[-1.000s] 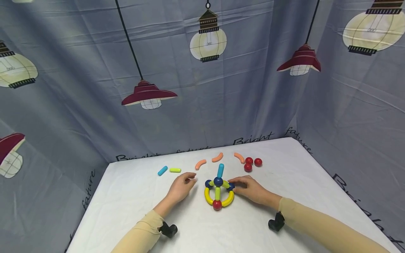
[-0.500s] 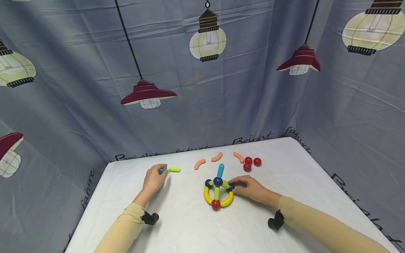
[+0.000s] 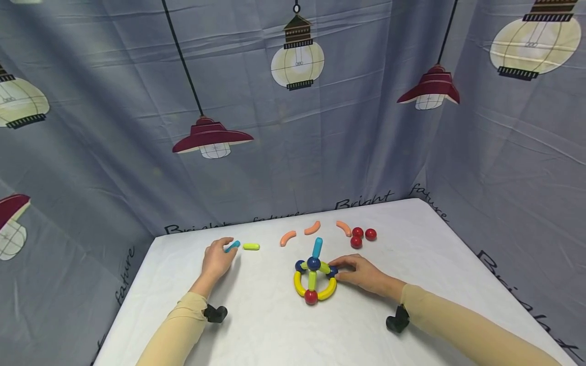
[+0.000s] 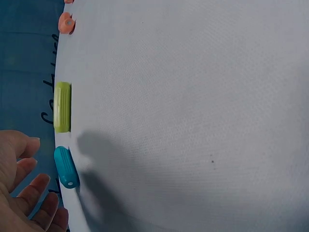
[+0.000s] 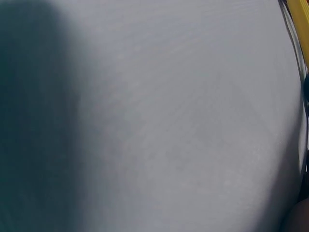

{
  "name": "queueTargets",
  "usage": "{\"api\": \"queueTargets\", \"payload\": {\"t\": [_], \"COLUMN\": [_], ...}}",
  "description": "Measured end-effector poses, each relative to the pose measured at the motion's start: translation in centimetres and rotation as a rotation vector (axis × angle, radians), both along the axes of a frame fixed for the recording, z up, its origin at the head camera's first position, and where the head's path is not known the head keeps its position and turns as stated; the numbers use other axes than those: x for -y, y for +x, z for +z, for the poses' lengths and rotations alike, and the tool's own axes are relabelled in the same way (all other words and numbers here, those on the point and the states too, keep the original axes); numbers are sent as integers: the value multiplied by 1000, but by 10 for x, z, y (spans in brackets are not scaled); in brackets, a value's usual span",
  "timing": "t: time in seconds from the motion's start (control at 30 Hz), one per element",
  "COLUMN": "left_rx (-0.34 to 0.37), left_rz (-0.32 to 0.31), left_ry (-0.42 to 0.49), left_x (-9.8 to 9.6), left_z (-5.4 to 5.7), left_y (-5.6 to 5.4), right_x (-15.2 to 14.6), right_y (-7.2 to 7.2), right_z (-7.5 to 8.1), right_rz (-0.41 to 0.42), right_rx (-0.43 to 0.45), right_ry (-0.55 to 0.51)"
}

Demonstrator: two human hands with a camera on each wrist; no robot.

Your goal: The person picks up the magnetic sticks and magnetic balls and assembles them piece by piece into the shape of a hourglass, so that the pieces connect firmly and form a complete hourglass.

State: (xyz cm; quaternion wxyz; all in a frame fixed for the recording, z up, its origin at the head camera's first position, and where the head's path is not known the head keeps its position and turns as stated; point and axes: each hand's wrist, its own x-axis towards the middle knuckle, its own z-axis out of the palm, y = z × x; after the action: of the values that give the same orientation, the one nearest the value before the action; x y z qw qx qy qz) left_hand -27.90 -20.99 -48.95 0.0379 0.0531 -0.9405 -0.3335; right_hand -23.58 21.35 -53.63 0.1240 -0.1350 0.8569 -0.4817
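A blue rod (image 3: 232,246) lies on the worktop (image 3: 274,325) just beside the left hand (image 3: 217,258), whose fingers are loosely parted, its long axis slanting away rightward. The right hand (image 3: 364,274) pinches a navy ball (image 3: 333,272) below an upward-pointing blue stick (image 3: 318,248).

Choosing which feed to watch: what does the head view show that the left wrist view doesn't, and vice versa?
Only the head view shows the right hand at the built figure, and three loose red balls.
Only the left wrist view shows a pale dot ending the loose blue stick.
Both show that stick, the left hand, loose green stick, orange curved pieces and white tabletop.
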Motion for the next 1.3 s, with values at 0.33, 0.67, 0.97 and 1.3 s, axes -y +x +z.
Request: {"api": "queueTargets", "payload": {"t": [0.33,0.67,0.97,1.3], "left_rx": [17,61,66,50], "left_rz": [0,48,66,54], "left_ry": [-4,-60,-81,-146], "left_x": [-2,0,3,1], "left_z": [-2,-6,-10,-11], "left_y": [-4,-9,-15,-13], "right_x": [-1,0,0,-1], "right_y": [1,1,1,0], "right_z": [0,0,2,0], "right_rz": [-12,-8,-18,-13], "right_rx": [-2,1,4,-2], "right_ry": [-11,-16,-12,-12]}}
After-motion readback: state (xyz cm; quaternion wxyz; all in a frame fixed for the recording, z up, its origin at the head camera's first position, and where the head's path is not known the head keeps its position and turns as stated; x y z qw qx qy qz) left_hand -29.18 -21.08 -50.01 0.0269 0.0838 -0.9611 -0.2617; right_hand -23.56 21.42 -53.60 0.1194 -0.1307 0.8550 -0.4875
